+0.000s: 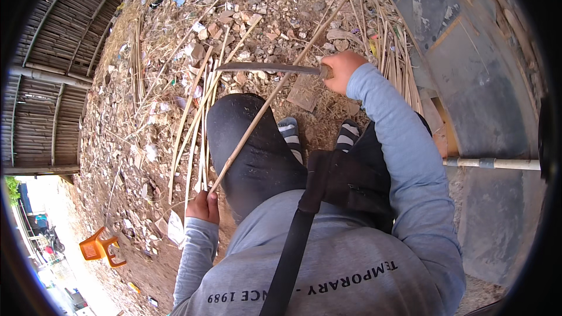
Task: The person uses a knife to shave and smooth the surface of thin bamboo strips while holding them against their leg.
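Note:
My left hand [205, 206] is closed round the near end of a long bamboo stick [250, 131]. The stick slants up and away to the right, passing over my left thigh. In my right hand [344, 70] is the wooden handle of a machete [269, 67]. Its dark, slightly curved blade points left and crosses the stick beyond my knees; whether blade and stick touch I cannot tell. Several pale bamboo strips [195, 120] lie to the left of my left knee, some with near ends close to my left hand.
Rubble and dry straw cover the ground [158, 134]. More strips lie in a bundle [393, 52] at the far right, beside grey panels [474, 82]. A bamboo-slat wall [44, 117] stands left. An orange plastic chair [102, 248] is at lower left.

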The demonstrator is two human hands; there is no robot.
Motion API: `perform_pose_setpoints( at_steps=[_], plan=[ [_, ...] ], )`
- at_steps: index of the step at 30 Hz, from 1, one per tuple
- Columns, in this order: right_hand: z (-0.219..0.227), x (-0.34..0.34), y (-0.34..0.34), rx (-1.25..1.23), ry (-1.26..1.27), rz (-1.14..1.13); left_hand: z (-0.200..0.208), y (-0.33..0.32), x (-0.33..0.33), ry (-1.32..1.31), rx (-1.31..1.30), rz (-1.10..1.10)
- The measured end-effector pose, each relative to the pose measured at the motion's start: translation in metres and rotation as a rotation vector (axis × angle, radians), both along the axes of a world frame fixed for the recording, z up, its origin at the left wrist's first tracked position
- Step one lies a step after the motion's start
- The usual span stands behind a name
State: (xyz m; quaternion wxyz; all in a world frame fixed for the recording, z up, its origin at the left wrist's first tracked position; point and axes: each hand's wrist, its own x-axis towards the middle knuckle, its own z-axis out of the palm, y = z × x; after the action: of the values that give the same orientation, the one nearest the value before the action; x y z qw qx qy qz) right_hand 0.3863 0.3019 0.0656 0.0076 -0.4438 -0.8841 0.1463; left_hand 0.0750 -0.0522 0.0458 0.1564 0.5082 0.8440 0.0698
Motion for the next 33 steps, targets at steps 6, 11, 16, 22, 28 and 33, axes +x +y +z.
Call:
perform_pose_setpoints(
  at_steps=[6, 11, 16, 22, 28, 33],
  plan=[
    [0.011, -0.022, -0.016, -0.175, -0.052, -0.031, -0.011, -0.003, -0.004, 0.111, 0.011, -0.006],
    [-0.027, -0.004, 0.02, -0.102, 0.162, -0.298, -0.015, 0.003, -0.007, 0.165, 0.018, -0.042],
    [-0.029, -0.024, 0.005, -0.115, 0.101, -0.07, -0.021, -0.006, -0.016, 0.13, -0.023, -0.023],
    [-0.04, -0.023, 0.006, -0.041, 0.043, -0.175, -0.011, 0.01, -0.013, 0.119, -0.002, -0.07],
    [-0.024, -0.028, -0.001, -0.087, 0.018, -0.155, -0.016, 0.003, -0.013, 0.149, 0.019, -0.032],
    [-0.023, 0.007, 0.023, -0.184, -0.023, -0.328, -0.01, 0.008, -0.019, 0.179, -0.018, -0.05]
  ],
)
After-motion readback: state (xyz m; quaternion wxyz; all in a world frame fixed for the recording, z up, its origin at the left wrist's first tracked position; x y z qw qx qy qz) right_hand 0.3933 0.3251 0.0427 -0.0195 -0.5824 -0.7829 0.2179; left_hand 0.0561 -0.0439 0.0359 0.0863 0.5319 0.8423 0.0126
